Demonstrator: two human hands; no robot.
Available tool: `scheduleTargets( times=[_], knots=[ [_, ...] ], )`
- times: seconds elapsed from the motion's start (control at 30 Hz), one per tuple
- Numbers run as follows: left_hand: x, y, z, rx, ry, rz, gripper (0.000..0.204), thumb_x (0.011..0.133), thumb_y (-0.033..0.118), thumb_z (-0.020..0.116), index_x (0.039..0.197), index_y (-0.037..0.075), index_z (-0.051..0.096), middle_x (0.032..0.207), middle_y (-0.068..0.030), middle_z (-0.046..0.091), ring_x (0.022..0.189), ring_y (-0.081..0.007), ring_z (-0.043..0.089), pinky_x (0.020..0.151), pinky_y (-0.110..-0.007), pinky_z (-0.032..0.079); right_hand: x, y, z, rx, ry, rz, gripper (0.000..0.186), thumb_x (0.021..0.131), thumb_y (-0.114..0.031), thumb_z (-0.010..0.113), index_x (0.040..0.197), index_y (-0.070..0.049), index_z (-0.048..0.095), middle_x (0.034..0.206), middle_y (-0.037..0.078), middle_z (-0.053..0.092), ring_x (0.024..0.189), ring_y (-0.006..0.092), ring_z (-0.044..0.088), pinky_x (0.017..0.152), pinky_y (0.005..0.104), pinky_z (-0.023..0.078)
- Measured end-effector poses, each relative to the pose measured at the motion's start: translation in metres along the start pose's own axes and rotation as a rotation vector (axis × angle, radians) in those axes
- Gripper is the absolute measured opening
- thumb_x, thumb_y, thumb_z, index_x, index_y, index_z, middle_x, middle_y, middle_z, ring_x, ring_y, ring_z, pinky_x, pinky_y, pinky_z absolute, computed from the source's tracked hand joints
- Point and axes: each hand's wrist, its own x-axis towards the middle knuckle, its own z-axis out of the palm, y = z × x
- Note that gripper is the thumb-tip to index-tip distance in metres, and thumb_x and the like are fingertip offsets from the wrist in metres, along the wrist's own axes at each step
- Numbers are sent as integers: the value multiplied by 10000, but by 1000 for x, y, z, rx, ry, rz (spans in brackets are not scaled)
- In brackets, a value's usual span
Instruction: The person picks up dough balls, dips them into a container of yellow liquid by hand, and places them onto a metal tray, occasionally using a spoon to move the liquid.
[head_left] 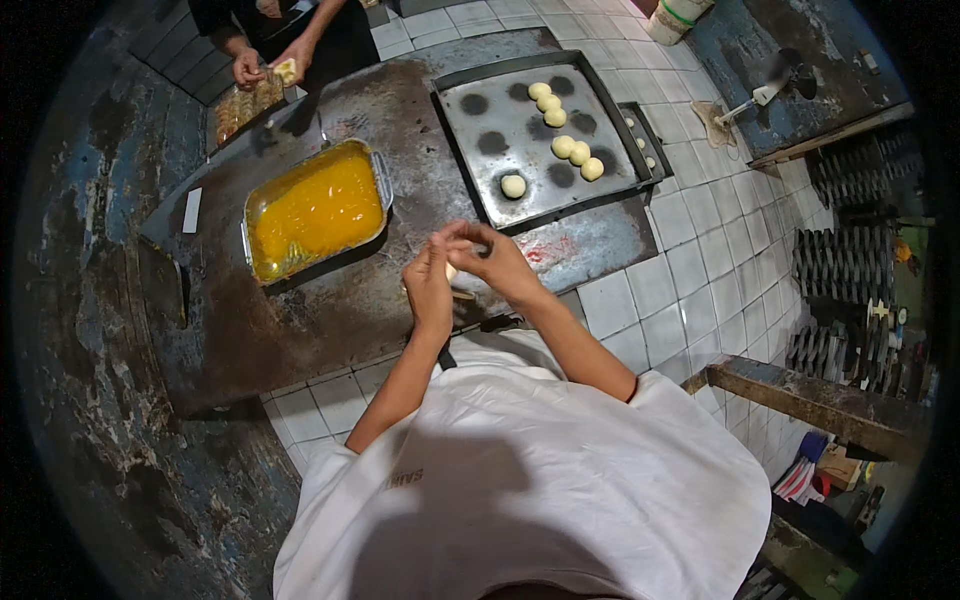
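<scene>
My left hand (430, 288) and my right hand (503, 268) meet over the near edge of the dark metal table, fingers curled together. A small pale piece of dough (451, 272) shows between them, mostly hidden by the fingers. Just beyond and to the right lies a metal baking tray (465, 150) with dark round stains. On it sit several pale dough balls: two short touching rows, and a lone dough ball (513, 187) near the front. Left of my hands stands a rectangular metal pan (384, 185) holding a glossy yellow-orange filling (315, 210).
Across the table, another person's hands (285, 60) hold a pale yellow piece above a tray of small items (240, 108). A second tray (650, 150) juts out under the right side of the baking tray. A white strip (192, 210) lies at left; a wooden beam (800, 400) stands at right.
</scene>
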Motion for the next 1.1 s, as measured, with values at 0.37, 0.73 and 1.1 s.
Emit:
scheduleTargets(
  times=[0.37,0.73,1.1],
  knots=[
    [-9,-23,-30,376,58,-211,314,1032,209,569,1240,-6,664,1265,-123,666,1196,-209,600,1053,-331,428,148,-22,-120,-820,-211,-104,393,847,-87,743,1222,-9,656,1069,196,720,1008,332,702,859,390,538],
    [-112,-49,-122,335,637,-338,203,1001,142,631,1121,-12,689,1056,-78,726,1051,-163,654,945,-318,484,302,150,-139,-1311,27,-232,517,1043,-372,459,1449,-54,492,1541,160,448,1435,391,387,1162,654,244],
    [-94,-36,-127,434,619,-266,175,1002,115,632,1088,-27,687,1044,-102,719,984,-160,661,918,-309,506,311,125,-198,-1211,579,-436,401,846,-175,685,1234,-107,606,1230,97,613,1209,279,547,1035,590,340]
  ],
)
